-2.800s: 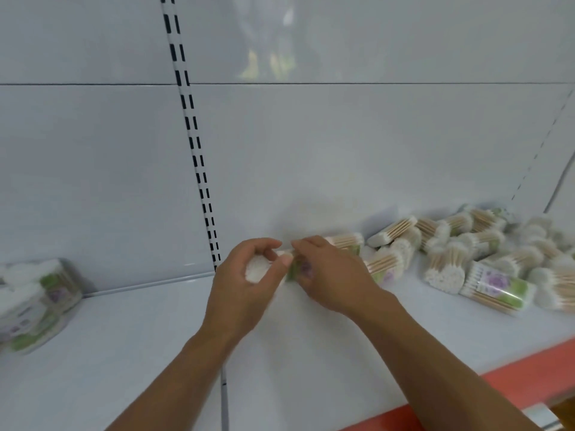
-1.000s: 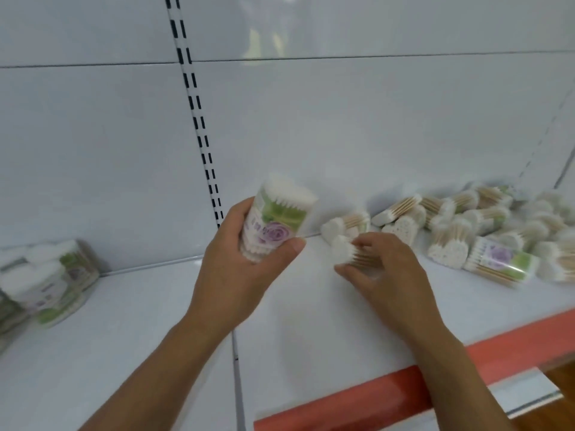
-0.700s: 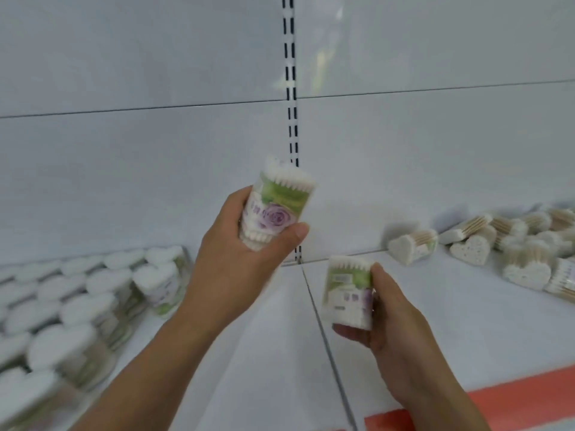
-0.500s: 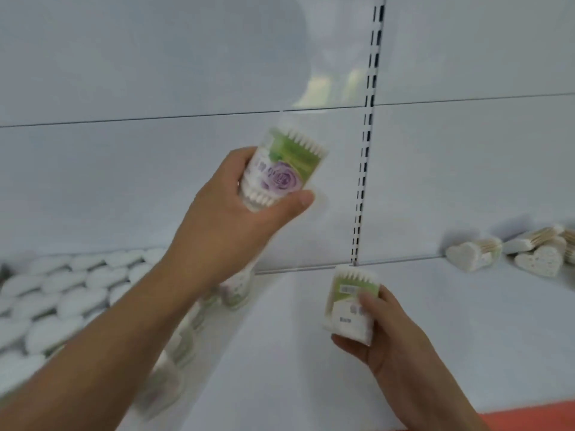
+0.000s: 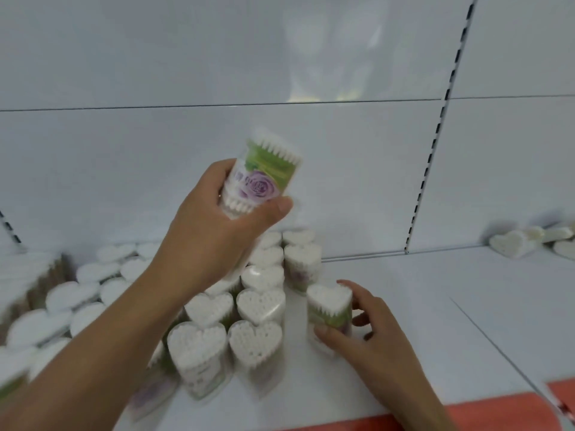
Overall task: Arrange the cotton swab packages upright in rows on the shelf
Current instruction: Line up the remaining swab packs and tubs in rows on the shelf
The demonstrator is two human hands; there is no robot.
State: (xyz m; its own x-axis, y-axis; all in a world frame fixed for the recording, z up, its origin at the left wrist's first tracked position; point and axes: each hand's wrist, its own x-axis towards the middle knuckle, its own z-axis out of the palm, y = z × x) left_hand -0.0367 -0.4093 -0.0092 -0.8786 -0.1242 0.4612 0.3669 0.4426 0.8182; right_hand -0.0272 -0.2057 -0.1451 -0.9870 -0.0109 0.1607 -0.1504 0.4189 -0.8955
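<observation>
Package [image 5: 329, 306] in right hand [image 5: 370, 334] now seemingly beside rows [image 5: 259, 304]

No text can be read in this view.

Clear plastic heart-shaped cotton swab package [image 5: 264, 178], gripped in left hand [image 5: 214, 225]: label has a green band above a purple rose. Purple characters cross the rose, too blurred to read.

Second clear heart-shaped swab package [image 5: 329, 309], upright on white shelf [image 5: 435, 293], held by right hand [image 5: 367, 331]: green label band, print not resolvable.
</observation>
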